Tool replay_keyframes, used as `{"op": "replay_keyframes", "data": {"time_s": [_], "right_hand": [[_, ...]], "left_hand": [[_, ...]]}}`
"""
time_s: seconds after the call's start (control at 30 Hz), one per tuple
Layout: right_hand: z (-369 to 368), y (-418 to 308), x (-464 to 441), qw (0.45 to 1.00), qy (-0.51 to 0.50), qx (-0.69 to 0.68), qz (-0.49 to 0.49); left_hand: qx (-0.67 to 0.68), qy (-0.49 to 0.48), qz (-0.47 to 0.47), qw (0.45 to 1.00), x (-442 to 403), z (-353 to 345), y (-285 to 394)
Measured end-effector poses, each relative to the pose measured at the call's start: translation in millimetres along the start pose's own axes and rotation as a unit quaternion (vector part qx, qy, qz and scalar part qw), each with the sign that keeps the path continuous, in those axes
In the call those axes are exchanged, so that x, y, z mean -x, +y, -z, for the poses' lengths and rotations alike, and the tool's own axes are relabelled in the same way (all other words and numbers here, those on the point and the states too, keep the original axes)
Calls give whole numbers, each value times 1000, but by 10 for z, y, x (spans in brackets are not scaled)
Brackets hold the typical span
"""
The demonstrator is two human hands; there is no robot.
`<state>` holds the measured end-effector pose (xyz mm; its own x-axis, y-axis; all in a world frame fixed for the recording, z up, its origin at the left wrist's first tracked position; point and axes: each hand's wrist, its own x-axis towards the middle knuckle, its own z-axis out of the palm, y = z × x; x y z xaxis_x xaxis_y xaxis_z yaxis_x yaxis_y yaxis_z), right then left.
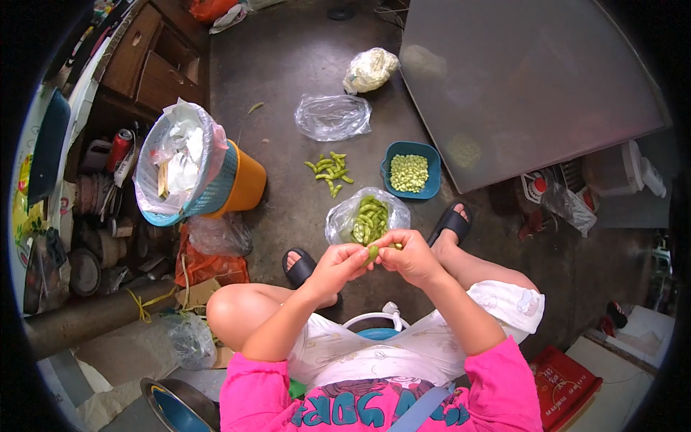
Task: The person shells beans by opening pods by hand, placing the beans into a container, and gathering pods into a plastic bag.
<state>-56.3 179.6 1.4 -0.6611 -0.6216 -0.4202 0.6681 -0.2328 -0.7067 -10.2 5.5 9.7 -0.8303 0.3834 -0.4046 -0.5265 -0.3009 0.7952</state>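
Observation:
A green soybean pod (370, 255) is pinched between my two hands, above the near edge of a clear plastic bag (338, 222). My left hand (344, 262) grips the pod with thumb and fingers. On its other end, my right hand (407, 253) has its fingers closed. Several plump green pods (371, 218) lie in the open bag. Beyond it, a small heap of pods (330, 170) rests on the floor. To the right stands a blue square bowl (435, 183) holding many shelled pale green beans (409, 173).
A crumpled clear bag (332, 117) and a cauliflower-like bundle in plastic (371, 70) lie farther off. At left stands a lined waste basket (147, 198) against an orange bucket (247, 180). A large grey panel (533, 79) rises at right. Black sandals (452, 220) flank the bag.

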Motion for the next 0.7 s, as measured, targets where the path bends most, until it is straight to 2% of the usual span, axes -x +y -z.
{"op": "replay_keyframes", "data": {"time_s": [0.37,0.47,0.57,0.6,0.67,0.7], "right_hand": [[33,122,-24,1000,13,-2,4],[0,110,-22,1000,24,-5,6],[-50,71,-35,999,46,-10,-2],[-59,61,-45,998,54,-13,-7],[-21,77,-78,997,78,21,13],[3,75,-87,995,90,37,23]], "left_hand": [[63,-24,46,997,-16,61,-125],[118,-13,73,990,-8,37,-112],[3,29,19,999,-33,24,-120],[-84,55,-20,995,-35,35,-111],[-256,103,-95,957,-56,73,-69],[-341,154,-117,920,-12,0,168]]}}
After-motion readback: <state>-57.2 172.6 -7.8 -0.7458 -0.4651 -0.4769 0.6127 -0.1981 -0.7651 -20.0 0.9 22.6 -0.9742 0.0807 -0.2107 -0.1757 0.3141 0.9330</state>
